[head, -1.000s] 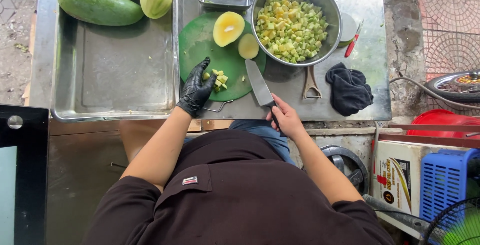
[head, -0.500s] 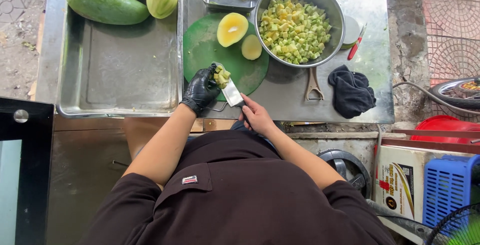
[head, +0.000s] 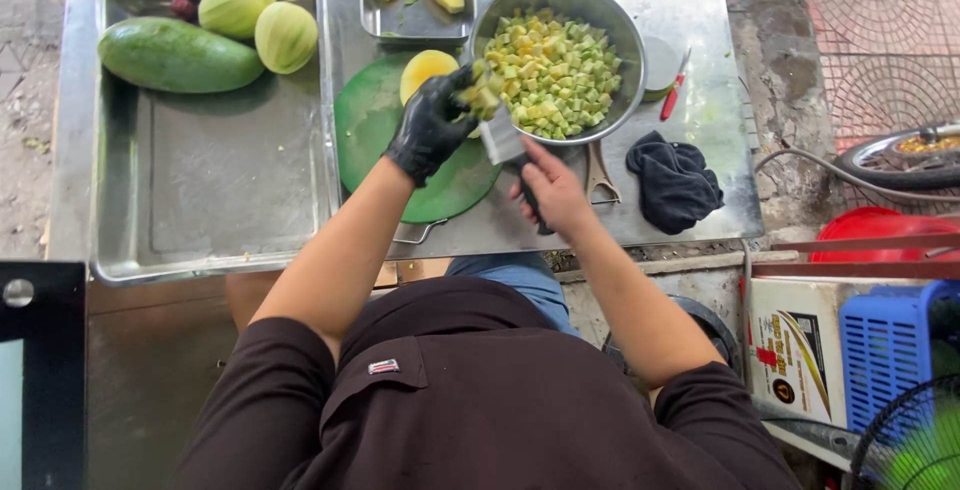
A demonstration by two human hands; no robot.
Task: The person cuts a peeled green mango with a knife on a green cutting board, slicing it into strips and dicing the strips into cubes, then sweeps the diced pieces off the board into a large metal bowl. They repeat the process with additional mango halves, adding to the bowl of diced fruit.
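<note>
My left hand (head: 432, 128), in a black glove, cups several yellow-green fruit cubes (head: 480, 96) against the knife blade at the rim of the metal bowl (head: 611, 108). My right hand (head: 553, 190) grips the black handle of the knife (head: 503, 139), its blade lifted beside the bowl's near-left edge. The bowl is heaped with diced fruit (head: 550, 72). A halved yellow fruit (head: 422, 69) lies on the round green cutting board (head: 366, 120), partly hidden by my left hand.
A large steel tray (head: 200, 190) on the left holds a long green fruit (head: 175, 54) and two round pale-green ones (head: 262, 22). A small tray (head: 400, 16) with peeled pieces sits behind. A peeler (head: 602, 178), black cloth (head: 675, 180) and red-handled tool (head: 675, 85) lie right.
Both hands rose from the cutting board and moved right to the bowl's rim, carrying the diced cubes on the knife blade. The view shifted slightly.
</note>
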